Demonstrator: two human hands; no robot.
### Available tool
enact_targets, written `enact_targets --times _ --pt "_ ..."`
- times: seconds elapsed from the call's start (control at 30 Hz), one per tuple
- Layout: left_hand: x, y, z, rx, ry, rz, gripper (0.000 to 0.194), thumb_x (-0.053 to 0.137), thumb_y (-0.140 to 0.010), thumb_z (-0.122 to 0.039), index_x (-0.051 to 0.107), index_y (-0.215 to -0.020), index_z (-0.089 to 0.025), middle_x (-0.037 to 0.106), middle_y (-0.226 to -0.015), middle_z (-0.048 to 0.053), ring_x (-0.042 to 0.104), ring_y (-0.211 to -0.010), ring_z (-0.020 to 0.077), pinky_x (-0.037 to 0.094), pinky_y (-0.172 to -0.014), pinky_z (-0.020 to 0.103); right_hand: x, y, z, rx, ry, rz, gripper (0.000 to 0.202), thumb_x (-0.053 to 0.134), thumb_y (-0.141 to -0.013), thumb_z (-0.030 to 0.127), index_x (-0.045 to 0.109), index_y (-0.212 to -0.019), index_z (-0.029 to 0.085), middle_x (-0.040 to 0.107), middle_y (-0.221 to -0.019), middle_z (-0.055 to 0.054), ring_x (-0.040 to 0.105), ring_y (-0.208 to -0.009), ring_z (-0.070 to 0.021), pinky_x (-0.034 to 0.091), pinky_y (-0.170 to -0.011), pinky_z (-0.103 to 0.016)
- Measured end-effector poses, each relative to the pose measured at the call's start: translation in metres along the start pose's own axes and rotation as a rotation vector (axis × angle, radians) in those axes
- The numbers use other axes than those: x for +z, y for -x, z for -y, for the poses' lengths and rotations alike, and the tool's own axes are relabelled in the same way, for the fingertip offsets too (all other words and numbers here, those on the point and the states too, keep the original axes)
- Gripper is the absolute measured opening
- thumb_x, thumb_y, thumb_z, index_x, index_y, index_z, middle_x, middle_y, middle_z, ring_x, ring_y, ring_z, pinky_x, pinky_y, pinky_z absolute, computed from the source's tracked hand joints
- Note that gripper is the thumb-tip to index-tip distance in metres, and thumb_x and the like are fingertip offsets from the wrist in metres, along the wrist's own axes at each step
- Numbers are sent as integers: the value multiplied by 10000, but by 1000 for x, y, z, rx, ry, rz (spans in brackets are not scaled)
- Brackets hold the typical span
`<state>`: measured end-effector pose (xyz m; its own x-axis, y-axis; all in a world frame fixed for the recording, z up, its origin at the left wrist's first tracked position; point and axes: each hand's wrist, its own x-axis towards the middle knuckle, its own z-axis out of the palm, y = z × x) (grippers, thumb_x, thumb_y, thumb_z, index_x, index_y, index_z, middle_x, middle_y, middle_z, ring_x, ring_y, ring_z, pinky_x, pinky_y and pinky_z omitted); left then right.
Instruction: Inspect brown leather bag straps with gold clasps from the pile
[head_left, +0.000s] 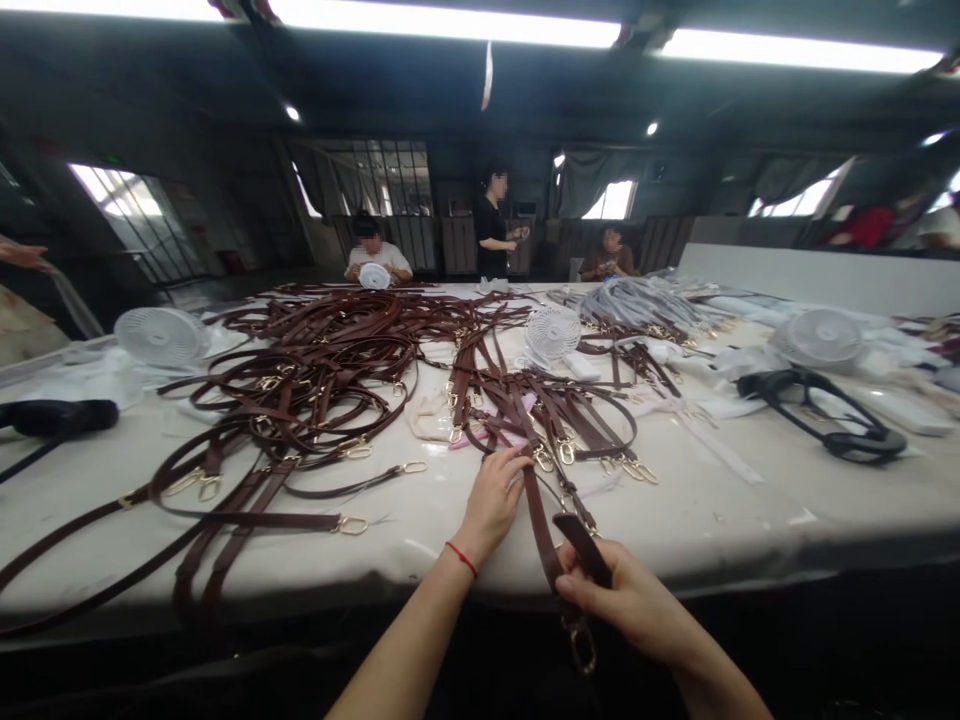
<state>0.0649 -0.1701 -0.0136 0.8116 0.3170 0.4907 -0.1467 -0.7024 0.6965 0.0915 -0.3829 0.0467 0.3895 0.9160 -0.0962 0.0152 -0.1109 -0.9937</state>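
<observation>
A brown leather strap (538,515) runs from the pile on the table toward me, over the front edge. My right hand (626,600) is closed on its near part, with the thumb on top and a folded-over strap end (581,545) standing up between the fingers. Below that hand hangs a gold-coloured clasp (582,648). Farther up the same strap, my left hand (491,505) has its fingertips and thumb at the strap's left edge; its fingers are bent and partly hide the contact. Several gold clasps (566,452) on other straps lie just beyond.
A large tangle of brown straps (322,370) covers the table's left and middle. Small white fans (553,332) stand among them. Grey-wrapped straps (637,305) lie at the back right, a black frame-like object (825,415) nearer. Several people sit or stand beyond the table (720,530).
</observation>
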Motion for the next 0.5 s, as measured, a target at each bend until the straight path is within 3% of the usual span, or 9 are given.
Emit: enact_targets --times 0.1,0.2,0.27,0.4,0.5 --pt "-4 -8 -6 -123 348 -128 173 497 -909 -258 630 -973 -168 630 -1109 90 558 -1097 202 408 -1031 379 -5 -15 15 -41 -215 -45 351 693 -823 431 510 -841 133 501 -664 -2 422 -545 -60 295 -506 -177" --pt "-11 -16 -9 -449 827 -264 160 536 -894 -302 551 -959 -156 655 -906 74 647 -835 187 512 -844 354 -16 -42 27 -154 -372 -192 378 681 -833 456 561 -998 138 429 -646 36 269 -457 -13 148 -435 -168" --pt "-18 -20 -6 -640 1116 -352 121 537 -889 -243 491 -958 -155 654 -833 74 664 -715 187 539 -760 364 -25 -62 25 -162 -372 -265 454 674 -826 489 557 -1093 141 421 -662 40 249 -449 -14 131 -429 -177" --pt "-30 -21 4 -766 1353 -431 43 481 -908 -137 441 -921 -146 646 -767 93 672 -676 195 555 -751 397 -29 -83 -6 -10 -181 -319 495 602 -826 570 523 -1074 148 450 -676 35 275 -445 -43 166 -425 -194" --pt "-29 -18 10 -799 1391 -455 36 457 -919 -116 437 -907 -144 641 -769 93 664 -671 179 559 -757 382 -15 -83 -37 49 239 -362 401 561 -855 519 538 -1029 159 515 -683 7 415 -516 -98 290 -495 -225"
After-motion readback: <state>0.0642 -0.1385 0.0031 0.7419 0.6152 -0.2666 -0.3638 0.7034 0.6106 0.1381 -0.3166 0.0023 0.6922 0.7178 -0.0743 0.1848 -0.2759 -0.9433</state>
